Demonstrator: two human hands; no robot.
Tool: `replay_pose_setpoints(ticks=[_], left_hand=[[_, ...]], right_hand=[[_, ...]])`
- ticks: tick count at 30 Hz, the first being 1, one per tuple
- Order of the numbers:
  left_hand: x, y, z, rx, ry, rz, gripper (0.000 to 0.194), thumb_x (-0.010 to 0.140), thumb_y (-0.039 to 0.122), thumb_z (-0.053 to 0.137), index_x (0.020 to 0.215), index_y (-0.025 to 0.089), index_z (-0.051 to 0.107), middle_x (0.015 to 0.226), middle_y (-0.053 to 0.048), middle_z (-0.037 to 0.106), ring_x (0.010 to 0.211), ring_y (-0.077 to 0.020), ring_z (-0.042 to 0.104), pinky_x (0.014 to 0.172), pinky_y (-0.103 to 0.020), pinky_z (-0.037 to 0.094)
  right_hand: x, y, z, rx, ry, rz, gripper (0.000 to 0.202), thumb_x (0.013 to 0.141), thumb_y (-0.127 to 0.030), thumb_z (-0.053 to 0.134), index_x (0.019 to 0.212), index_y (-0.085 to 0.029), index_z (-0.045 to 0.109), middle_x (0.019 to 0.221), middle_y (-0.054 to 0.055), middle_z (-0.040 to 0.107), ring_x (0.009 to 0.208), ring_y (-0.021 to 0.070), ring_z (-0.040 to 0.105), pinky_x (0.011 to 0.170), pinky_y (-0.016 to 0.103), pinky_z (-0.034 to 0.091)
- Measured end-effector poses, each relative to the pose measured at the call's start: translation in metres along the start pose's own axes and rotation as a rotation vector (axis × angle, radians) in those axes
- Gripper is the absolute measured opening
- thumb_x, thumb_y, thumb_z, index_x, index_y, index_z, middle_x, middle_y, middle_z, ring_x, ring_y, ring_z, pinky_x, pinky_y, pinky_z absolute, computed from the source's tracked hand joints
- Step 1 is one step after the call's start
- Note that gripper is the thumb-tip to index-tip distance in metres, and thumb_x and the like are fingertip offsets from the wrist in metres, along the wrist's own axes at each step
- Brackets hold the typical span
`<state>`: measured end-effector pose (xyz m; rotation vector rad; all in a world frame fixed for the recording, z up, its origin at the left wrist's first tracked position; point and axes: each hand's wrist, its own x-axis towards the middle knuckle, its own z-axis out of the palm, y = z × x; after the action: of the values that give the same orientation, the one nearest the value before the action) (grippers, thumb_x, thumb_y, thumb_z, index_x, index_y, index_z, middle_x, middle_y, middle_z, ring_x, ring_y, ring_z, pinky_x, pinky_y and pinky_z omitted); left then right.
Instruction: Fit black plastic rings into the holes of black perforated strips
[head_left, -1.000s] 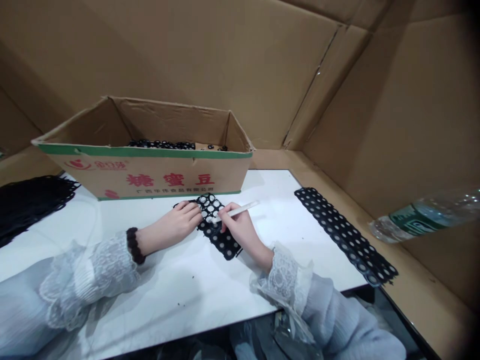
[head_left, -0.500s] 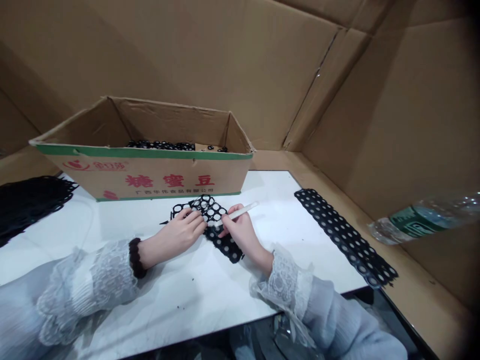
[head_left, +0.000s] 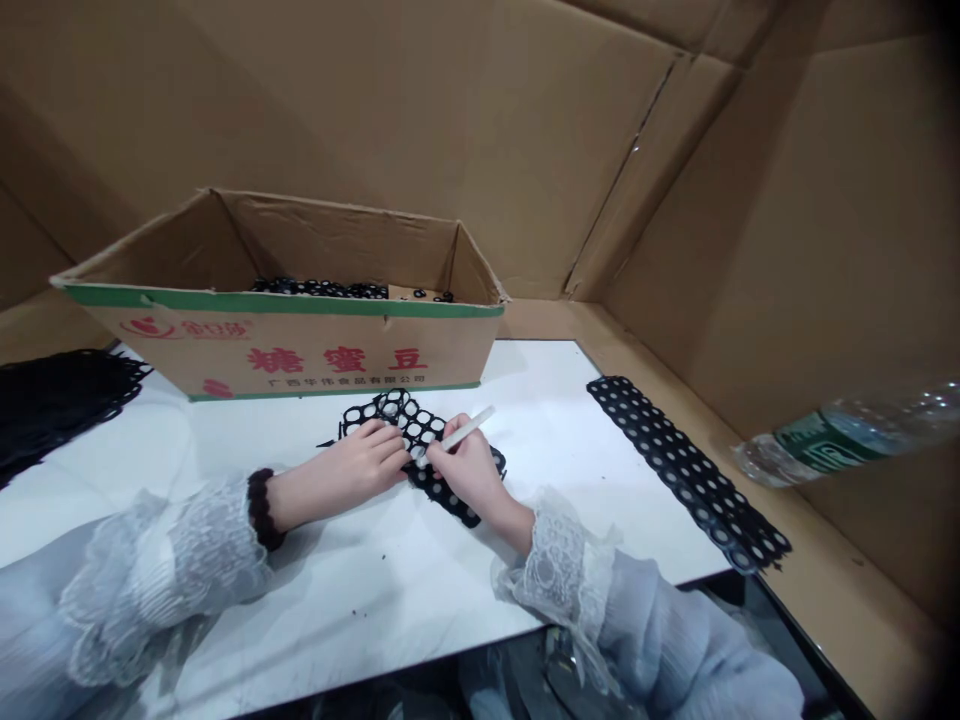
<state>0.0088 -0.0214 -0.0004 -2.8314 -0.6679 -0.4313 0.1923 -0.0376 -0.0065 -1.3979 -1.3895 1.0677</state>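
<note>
A black sheet of joined rings (head_left: 425, 424) lies on the white tabletop (head_left: 300, 560), its upper part showing open white holes and its lower part looking doubled or darker. My left hand (head_left: 367, 462), fingers curled together, presses on the left side of the sheet and grips it there. In my right hand (head_left: 471, 472) is a slim white pen-like tool (head_left: 471, 427), pinched with its rear end pointing up and right. The tool's tip is down at the middle of the sheet, close to my left fingertips, and is mostly hidden by my fingers.
Behind my hands stands an open cardboard box (head_left: 330, 345) with black ring pieces (head_left: 322, 288) inside. A black pile (head_left: 60, 405) lies at the left. A long perforated black strip (head_left: 682, 465) is at the right edge, near a plastic bottle (head_left: 832, 440). Cardboard walls (head_left: 420, 110) surround the table.
My right hand has shifted left with the tool, nearer my left fingertips. More of the sheet's right corner now shows behind my right hand. My left hand has barely moved.
</note>
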Motion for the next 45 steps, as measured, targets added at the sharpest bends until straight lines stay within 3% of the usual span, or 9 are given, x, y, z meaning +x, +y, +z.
replay_pose_setpoints(ticks=[11, 20, 24, 29, 32, 36, 40, 42, 45], left_hand=[[0.002, 0.011, 0.002, 0.078, 0.131, -0.114, 0.019, 0.088, 0.013, 0.041, 0.08, 0.015, 0.058, 0.073, -0.006, 0.06, 0.083, -0.0219, 0.052, 0.079, -0.038, 0.036], [0.005, 0.011, 0.005, 0.207, 0.189, -0.231, 0.019, 0.082, 0.017, 0.044, 0.065, 0.017, 0.051, 0.058, -0.003, 0.053, 0.064, -0.0189, 0.049, 0.073, -0.039, 0.037], [0.004, 0.011, 0.006, 0.144, 0.147, -0.115, 0.017, 0.084, 0.013, 0.04, 0.084, 0.015, 0.056, 0.064, -0.003, 0.056, 0.063, -0.0168, 0.049, 0.07, -0.035, 0.037], [0.0, 0.006, -0.001, 0.113, 0.041, 0.027, 0.024, 0.089, 0.016, 0.038, 0.069, 0.017, 0.052, 0.061, -0.001, 0.051, 0.061, -0.015, 0.045, 0.07, -0.033, 0.035], [0.0, 0.005, -0.006, 0.02, -0.021, -0.066, 0.022, 0.091, 0.024, 0.04, 0.076, 0.016, 0.052, 0.069, -0.003, 0.054, 0.071, -0.0172, 0.048, 0.073, -0.034, 0.034], [0.001, 0.011, -0.01, -0.171, -0.067, -0.349, 0.017, 0.09, 0.03, 0.044, 0.083, 0.017, 0.052, 0.082, -0.004, 0.058, 0.081, -0.0196, 0.05, 0.076, -0.035, 0.033], [0.003, 0.014, -0.015, -0.301, -0.144, -0.551, 0.017, 0.086, 0.031, 0.046, 0.077, 0.019, 0.055, 0.081, -0.001, 0.061, 0.083, -0.0203, 0.053, 0.077, -0.035, 0.033], [0.005, 0.012, -0.025, -0.27, -0.069, -0.599, 0.019, 0.086, 0.028, 0.043, 0.075, 0.019, 0.056, 0.079, -0.001, 0.063, 0.08, -0.0192, 0.055, 0.078, -0.036, 0.033], [0.012, -0.002, -0.056, 0.071, 0.31, -0.654, 0.017, 0.086, 0.028, 0.044, 0.084, 0.018, 0.058, 0.087, -0.003, 0.065, 0.088, -0.0213, 0.056, 0.086, -0.041, 0.032]], right_hand=[[0.0, -0.007, 0.003, 0.075, 0.02, 0.113, 0.016, 0.065, -0.024, 0.049, 0.071, -0.022, 0.035, 0.05, -0.008, 0.045, 0.046, 0.0109, 0.047, 0.047, 0.023, 0.039], [-0.002, -0.002, 0.008, -0.198, 0.006, -0.154, 0.015, 0.065, -0.019, 0.047, 0.069, -0.022, 0.033, 0.057, -0.007, 0.036, 0.052, 0.0109, 0.038, 0.053, 0.024, 0.03], [0.0, -0.001, 0.007, -0.175, 0.001, -0.151, 0.014, 0.067, -0.02, 0.047, 0.069, -0.022, 0.033, 0.056, -0.007, 0.036, 0.051, 0.0113, 0.039, 0.055, 0.024, 0.03], [0.0, -0.002, 0.005, -0.154, -0.02, -0.118, 0.015, 0.067, -0.021, 0.048, 0.068, -0.022, 0.032, 0.055, -0.008, 0.036, 0.05, 0.0111, 0.039, 0.054, 0.024, 0.031], [-0.002, -0.003, 0.005, -0.156, -0.028, -0.139, 0.015, 0.068, -0.021, 0.048, 0.069, -0.022, 0.033, 0.055, -0.008, 0.036, 0.051, 0.0109, 0.039, 0.054, 0.023, 0.03], [-0.004, -0.004, 0.004, -0.136, -0.053, -0.129, 0.015, 0.069, -0.022, 0.047, 0.07, -0.022, 0.032, 0.054, -0.008, 0.035, 0.049, 0.0105, 0.038, 0.052, 0.023, 0.029], [-0.004, -0.003, 0.004, -0.163, -0.061, -0.146, 0.015, 0.069, -0.021, 0.047, 0.071, -0.022, 0.032, 0.053, -0.009, 0.033, 0.049, 0.0103, 0.037, 0.052, 0.023, 0.028], [-0.004, -0.001, 0.005, -0.188, -0.062, -0.175, 0.014, 0.07, -0.021, 0.047, 0.072, -0.022, 0.032, 0.055, -0.008, 0.034, 0.049, 0.0101, 0.036, 0.053, 0.023, 0.028], [-0.004, 0.001, 0.005, -0.2, -0.097, -0.22, 0.012, 0.072, -0.021, 0.045, 0.074, -0.022, 0.033, 0.059, -0.007, 0.037, 0.051, 0.0098, 0.036, 0.054, 0.023, 0.028]])
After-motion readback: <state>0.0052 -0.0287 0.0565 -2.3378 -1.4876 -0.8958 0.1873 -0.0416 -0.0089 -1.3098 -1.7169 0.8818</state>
